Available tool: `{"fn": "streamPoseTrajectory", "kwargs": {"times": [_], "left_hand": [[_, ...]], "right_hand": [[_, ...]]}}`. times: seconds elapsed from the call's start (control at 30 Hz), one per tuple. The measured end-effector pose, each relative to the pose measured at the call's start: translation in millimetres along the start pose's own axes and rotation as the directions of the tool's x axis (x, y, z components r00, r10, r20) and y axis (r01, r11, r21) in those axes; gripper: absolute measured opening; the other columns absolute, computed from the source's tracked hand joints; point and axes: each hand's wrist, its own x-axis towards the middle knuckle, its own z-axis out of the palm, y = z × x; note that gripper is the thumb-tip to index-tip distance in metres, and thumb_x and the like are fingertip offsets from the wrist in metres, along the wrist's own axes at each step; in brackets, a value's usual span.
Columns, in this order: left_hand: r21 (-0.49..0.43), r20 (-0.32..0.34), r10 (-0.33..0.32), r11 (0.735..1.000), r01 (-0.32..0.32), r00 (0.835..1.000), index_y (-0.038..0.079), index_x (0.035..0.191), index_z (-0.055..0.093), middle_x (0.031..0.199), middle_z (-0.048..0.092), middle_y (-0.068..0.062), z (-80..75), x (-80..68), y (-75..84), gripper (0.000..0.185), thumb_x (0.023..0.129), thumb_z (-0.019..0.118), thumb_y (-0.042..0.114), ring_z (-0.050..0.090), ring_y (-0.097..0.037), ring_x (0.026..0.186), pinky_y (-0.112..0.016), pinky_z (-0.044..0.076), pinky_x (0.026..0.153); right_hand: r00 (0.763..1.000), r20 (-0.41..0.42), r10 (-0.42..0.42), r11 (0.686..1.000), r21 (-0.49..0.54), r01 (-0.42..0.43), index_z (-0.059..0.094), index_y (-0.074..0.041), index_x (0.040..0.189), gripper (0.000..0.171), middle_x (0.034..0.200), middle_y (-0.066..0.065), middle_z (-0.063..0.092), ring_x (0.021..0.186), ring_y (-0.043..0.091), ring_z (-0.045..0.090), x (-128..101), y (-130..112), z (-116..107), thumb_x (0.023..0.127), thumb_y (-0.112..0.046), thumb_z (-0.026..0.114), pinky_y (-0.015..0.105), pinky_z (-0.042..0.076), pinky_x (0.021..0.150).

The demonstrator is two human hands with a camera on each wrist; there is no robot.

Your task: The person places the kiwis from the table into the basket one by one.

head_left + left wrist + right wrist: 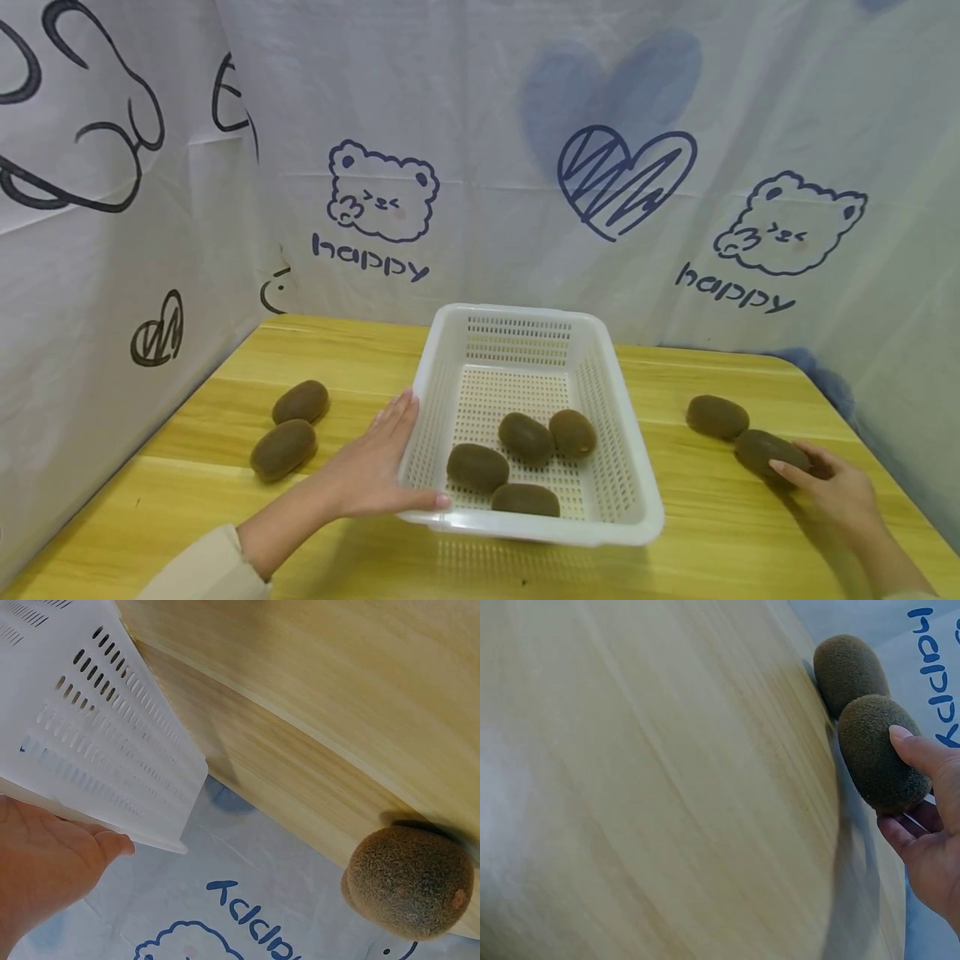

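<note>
A white perforated plastic basket (641,492) stands in the middle of the table with several brown kiwifruit (527,439) inside. Along its left rim rests my left hand (378,467), fingers straight against the outer side and thumb over the near rim; the left wrist view shows part of this hand (56,862) beside the rim. On the right, my right hand (840,492) grips a kiwifruit (761,452) between thumb and fingers. Another kiwifruit (717,417) lies against its far end, and both show in the right wrist view, where the gripped kiwifruit (877,754) is nearer.
Two more kiwifruit (283,450) lie close together on the table left of the basket. The yellow wood-grain table (187,500) ends at a white cloth backdrop (480,167) with blue drawings behind, and cloth also hangs along the left side.
</note>
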Motion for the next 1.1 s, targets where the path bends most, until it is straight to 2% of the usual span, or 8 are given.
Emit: {"fn": "streamPoseTrajectory", "kwargs": {"times": [0.03, 0.2, 0.37, 0.4, 0.5, 0.6, 0.8, 1.1], "left_hand": [[0.003, 0.0, 0.0, 1.0, 0.0, 1.0, -0.006, 0.146, 0.01, 0.154, 0.003, -0.021, 0.2, 0.0, -0.1, 0.124, 0.066, 0.061, 0.073, 0.01, -0.036, 0.143, -0.047, 0.017, 0.116], [0.009, -0.002, 0.002, 1.0, -0.002, 1.0, -0.006, 0.146, 0.011, 0.154, 0.003, -0.022, 0.4, 0.0, -0.1, 0.124, 0.066, 0.06, 0.074, 0.01, -0.036, 0.143, -0.047, 0.018, 0.116], [0.007, 0.001, 0.003, 1.0, -0.003, 1.0, -0.006, 0.146, 0.01, 0.154, 0.003, -0.021, -0.1, -0.4, 0.5, 0.123, 0.066, 0.06, 0.073, 0.009, -0.035, 0.143, -0.047, 0.017, 0.116], [0.004, 0.003, 0.002, 1.0, -0.002, 1.0, -0.006, 0.146, 0.01, 0.154, 0.002, -0.021, -0.3, -0.5, 0.7, 0.123, 0.066, 0.06, 0.073, 0.009, -0.035, 0.143, -0.047, 0.017, 0.116], [-0.001, 0.006, 0.001, 1.0, -0.001, 1.0, -0.006, 0.146, 0.01, 0.154, 0.002, -0.021, -0.6, -0.7, 1.1, 0.123, 0.066, 0.06, 0.073, 0.009, -0.035, 0.143, -0.047, 0.017, 0.116], [-0.003, 0.008, 0.003, 1.0, -0.003, 1.0, -0.006, 0.146, 0.01, 0.154, 0.002, -0.021, -0.7, -0.8, 1.3, 0.123, 0.066, 0.06, 0.073, 0.009, -0.035, 0.143, -0.047, 0.017, 0.116], [-0.001, 0.006, 0.004, 1.0, -0.004, 1.0, -0.006, 0.146, 0.01, 0.154, 0.002, -0.021, -0.7, -0.4, 0.7, 0.123, 0.066, 0.061, 0.073, 0.009, -0.035, 0.143, -0.047, 0.017, 0.116], [-0.003, 0.007, 0.001, 1.0, -0.001, 1.0, -0.006, 0.146, 0.01, 0.154, 0.002, -0.021, -1.0, -0.6, 1.3, 0.123, 0.066, 0.061, 0.072, 0.009, -0.036, 0.143, -0.047, 0.017, 0.116]], "right_hand": [[1.0, 0.007, -0.005, 1.0, -0.009, 0.005, 0.036, 0.006, 0.139, 0.08, 0.099, -0.021, 0.057, 0.082, -0.013, 0.047, 0, -1, -1, 0.086, -0.049, 0.06, 0.022, 0.05, 0.071], [1.0, 0.014, -0.01, 0.999, -0.039, 0.011, 0.035, 0.006, 0.139, 0.079, 0.106, -0.008, 0.059, 0.082, -0.009, 0.048, -2, -7, -7, 0.087, -0.05, 0.057, 0.025, 0.05, 0.069], [1.0, -0.007, -0.002, 1.0, -0.027, 0.002, 0.031, 0.006, 0.141, 0.08, 0.133, 0.029, 0.045, 0.101, 0.025, 0.052, -2, -18, -9, 0.089, -0.05, 0.054, 0.033, 0.051, 0.071], [1.0, -0.023, -0.003, 1.0, -0.023, 0.003, 0.031, 0.006, 0.141, 0.08, 0.13, 0.026, 0.048, 0.101, 0.024, 0.052, -1, -21, -9, 0.088, -0.051, 0.054, 0.032, 0.051, 0.07], [0.997, -0.073, -0.014, 1.0, 0.015, 0.015, 0.035, 0.004, 0.14, 0.08, 0.098, -0.013, 0.062, 0.08, -0.008, 0.05, 0, -27, -9, 0.086, -0.05, 0.058, 0.019, 0.049, 0.063], [0.995, -0.097, -0.012, 0.998, 0.054, 0.017, 0.037, 0.001, 0.14, 0.081, 0.081, -0.042, 0.034, 0.07, -0.024, 0.035, 1, -33, -7, 0.084, -0.052, 0.06, 0.01, 0.043, 0.057], [0.992, -0.124, 0.03, 0.99, 0.141, -0.013, 0.039, -0.005, 0.141, 0.078, 0.08, -0.042, 0.036, 0.072, -0.022, 0.037, 3, -47, -1, 0.082, -0.051, 0.063, 0.007, 0.041, 0.058], [0.989, -0.146, -0.018, 0.985, 0.169, 0.043, 0.041, 0.002, 0.137, 0.074, 0.081, -0.039, 0.04, 0.071, -0.022, 0.04, -2, -67, 9, 0.084, -0.044, 0.064, 0.003, 0.042, 0.059]]}}
